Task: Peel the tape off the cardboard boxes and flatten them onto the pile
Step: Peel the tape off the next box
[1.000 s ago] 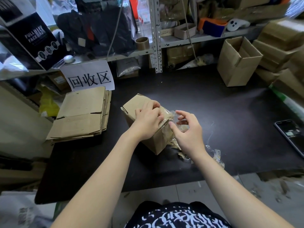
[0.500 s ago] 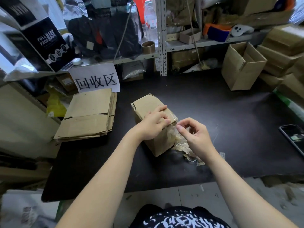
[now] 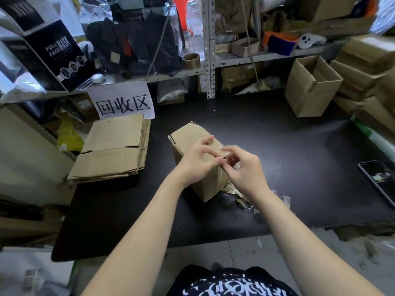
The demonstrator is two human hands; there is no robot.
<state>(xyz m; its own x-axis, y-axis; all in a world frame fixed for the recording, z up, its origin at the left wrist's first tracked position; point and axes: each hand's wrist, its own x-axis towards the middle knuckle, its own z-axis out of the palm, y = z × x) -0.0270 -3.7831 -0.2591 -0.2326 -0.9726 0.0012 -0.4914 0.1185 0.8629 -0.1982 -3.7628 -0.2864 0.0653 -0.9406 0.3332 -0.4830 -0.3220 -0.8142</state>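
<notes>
A small brown cardboard box [image 3: 188, 135] stands tilted on the black table [image 3: 267, 135], clear tape still on its near right edge. My left hand [image 3: 197, 162] rests on the box's top with its fingers spread and bent over it. My right hand [image 3: 243, 169] sits at the box's right edge, fingertips curled and pinching at the clear tape there; the motion blurs them. Crumpled peeled tape [image 3: 237, 192] lies on the table behind my right wrist. A pile of flattened boxes [image 3: 113, 150] lies to the left under a paper sign [image 3: 124, 101].
An open cardboard box [image 3: 313, 86] stands at the back right, with more stacked boxes [image 3: 367, 67] beside it. A phone [image 3: 378, 178] lies at the table's right edge. Cluttered shelves run along the back, with a tape roll [image 3: 191, 60] on one.
My right hand has risen from the table side of the box up to its top right edge, closing in on my left hand. The box has stayed in place.
</notes>
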